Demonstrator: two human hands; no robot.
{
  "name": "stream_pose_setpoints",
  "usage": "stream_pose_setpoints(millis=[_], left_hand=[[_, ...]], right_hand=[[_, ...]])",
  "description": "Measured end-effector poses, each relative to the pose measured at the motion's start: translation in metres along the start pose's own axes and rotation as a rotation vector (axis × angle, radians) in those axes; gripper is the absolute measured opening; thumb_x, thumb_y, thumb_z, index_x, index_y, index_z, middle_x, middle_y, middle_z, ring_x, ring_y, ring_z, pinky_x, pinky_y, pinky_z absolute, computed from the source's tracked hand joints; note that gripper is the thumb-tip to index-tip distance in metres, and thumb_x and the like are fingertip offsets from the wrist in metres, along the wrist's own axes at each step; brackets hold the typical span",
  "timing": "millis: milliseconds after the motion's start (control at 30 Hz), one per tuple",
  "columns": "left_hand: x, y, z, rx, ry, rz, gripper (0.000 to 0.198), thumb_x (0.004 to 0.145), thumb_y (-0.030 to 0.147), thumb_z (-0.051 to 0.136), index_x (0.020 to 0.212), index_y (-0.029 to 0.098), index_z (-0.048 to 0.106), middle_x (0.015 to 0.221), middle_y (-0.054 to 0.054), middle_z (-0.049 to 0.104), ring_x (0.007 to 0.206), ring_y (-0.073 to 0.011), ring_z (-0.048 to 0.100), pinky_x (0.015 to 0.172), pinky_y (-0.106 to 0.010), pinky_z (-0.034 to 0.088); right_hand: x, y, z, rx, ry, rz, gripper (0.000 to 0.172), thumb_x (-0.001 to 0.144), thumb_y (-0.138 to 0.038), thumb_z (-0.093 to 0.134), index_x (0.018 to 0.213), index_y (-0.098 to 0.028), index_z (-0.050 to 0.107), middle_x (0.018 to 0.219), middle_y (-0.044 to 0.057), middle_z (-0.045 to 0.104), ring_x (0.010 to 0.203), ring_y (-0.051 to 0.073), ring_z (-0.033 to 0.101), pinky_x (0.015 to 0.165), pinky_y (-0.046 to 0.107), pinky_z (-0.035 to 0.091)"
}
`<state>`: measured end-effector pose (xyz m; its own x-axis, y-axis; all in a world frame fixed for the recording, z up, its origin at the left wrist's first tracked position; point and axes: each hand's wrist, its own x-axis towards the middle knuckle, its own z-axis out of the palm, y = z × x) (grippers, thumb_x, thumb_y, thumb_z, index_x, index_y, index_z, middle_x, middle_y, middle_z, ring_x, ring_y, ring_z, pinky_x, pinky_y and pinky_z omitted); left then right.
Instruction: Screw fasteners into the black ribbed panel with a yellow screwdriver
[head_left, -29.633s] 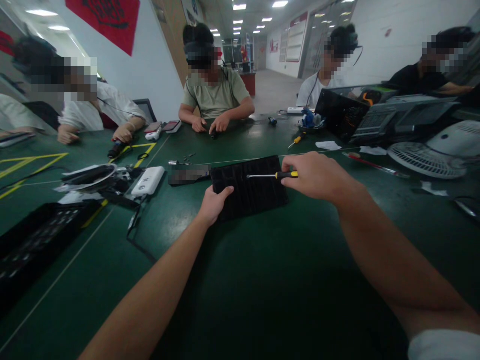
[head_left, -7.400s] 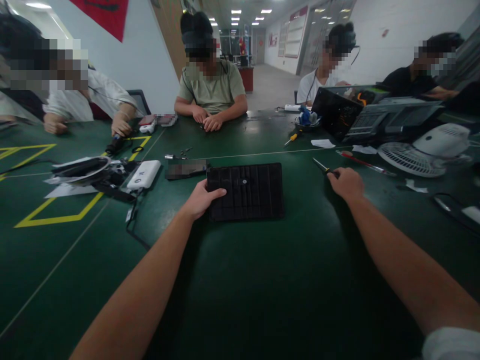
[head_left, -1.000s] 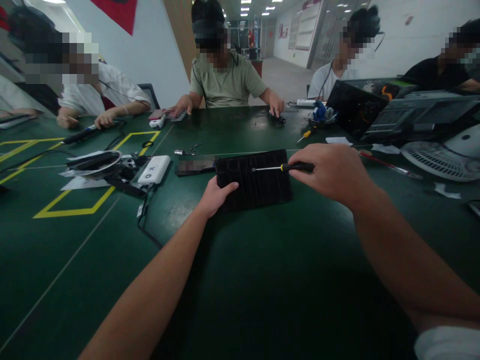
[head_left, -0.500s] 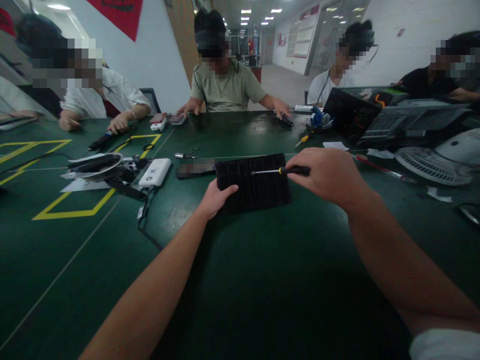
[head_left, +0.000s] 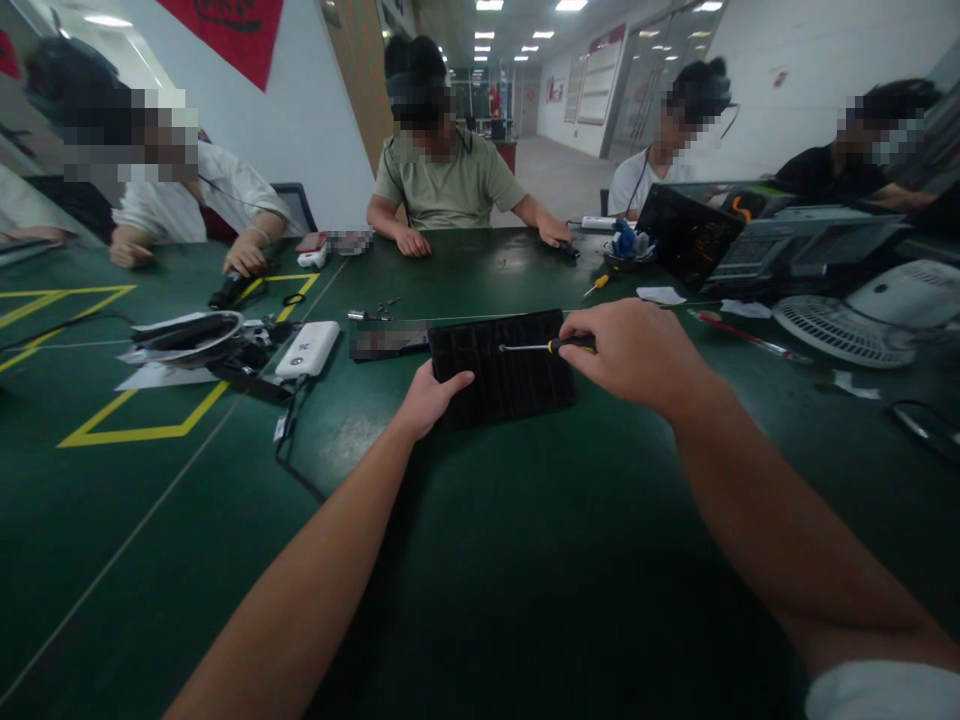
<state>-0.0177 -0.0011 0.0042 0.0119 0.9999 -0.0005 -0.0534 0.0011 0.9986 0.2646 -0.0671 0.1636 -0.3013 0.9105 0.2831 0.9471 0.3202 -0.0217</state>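
A flat black ribbed panel lies on the green table in front of me. My left hand grips its near left corner, thumb on top. My right hand is closed round the black and yellow handle of a small screwdriver. The metal shaft points left and its tip rests on the middle of the panel's upper part.
A white power bank, cables and a heap of parts lie to the left. A second screwdriver, a red tool, a white fan grille and dark equipment are to the right. Several people sit round the table.
My right hand and the screwdriver have shifted slightly left over the panel. The person opposite has drawn their hands in. Earlier my right hand picked the screwdriver up from the table at the right.
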Motion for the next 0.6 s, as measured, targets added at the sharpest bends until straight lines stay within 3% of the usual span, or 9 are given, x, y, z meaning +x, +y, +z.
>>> stream_pose_setpoints(millis=[367,600], left_hand=[[0.002,-0.003,-0.001,0.025,-0.001,0.028,0.049,0.072,0.032,0.095,0.115,0.018,0.076,0.119,-0.011,0.083,0.120,-0.0344,0.078,0.119,-0.061,0.055],[0.003,-0.003,-0.002,0.010,-0.015,0.012,0.050,0.072,0.031,0.095,0.116,0.017,0.076,0.118,-0.011,0.084,0.119,-0.0351,0.078,0.118,-0.061,0.056]], right_hand=[[0.007,-0.009,-0.006,0.049,-0.152,0.088,0.032,0.104,-0.034,0.059,0.121,-0.025,0.084,0.101,0.014,0.082,0.096,0.034,0.074,0.075,0.041,0.046],[0.010,-0.006,-0.005,0.029,-0.143,0.106,0.034,0.104,-0.036,0.056,0.121,-0.025,0.083,0.107,0.015,0.082,0.099,0.036,0.074,0.076,0.043,0.046]])
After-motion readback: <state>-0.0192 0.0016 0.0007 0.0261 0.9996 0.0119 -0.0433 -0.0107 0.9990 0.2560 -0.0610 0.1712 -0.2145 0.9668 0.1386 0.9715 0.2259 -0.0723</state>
